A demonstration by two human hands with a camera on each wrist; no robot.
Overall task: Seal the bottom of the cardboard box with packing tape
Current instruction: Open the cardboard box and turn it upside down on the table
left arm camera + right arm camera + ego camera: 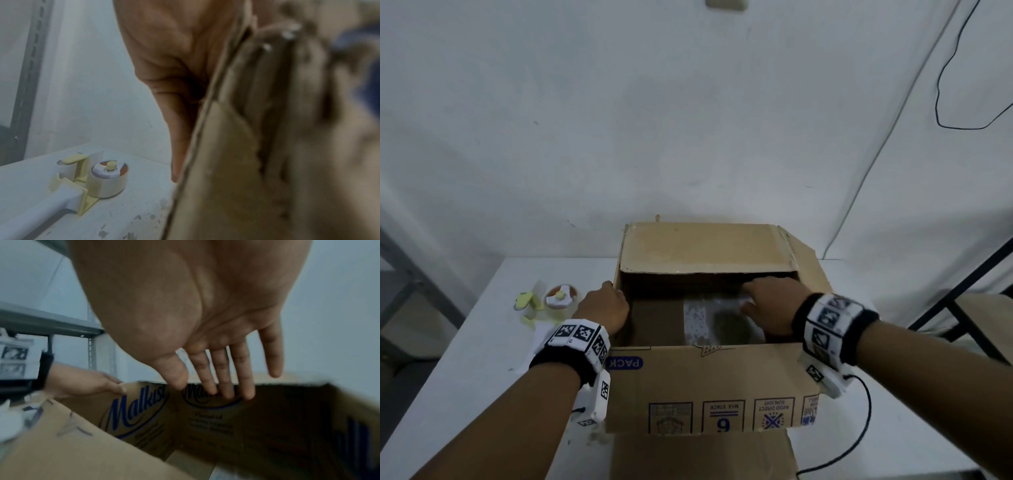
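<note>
From the head view, the cardboard box (709,387) sits open on the white worktop (482,377), a tape strip (695,322) across its inner floor; the left hand (604,306) grips its left wall, the right hand (767,301) reaches inside. The left wrist view shows the tape dispenser (92,177) lying beside the box, before a white wall (92,81). The right wrist view shows straight, slightly spread fingers (222,369) holding nothing.

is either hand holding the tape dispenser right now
No, the tape dispenser lies on the table, left of the box that both hands reach for.
</note>
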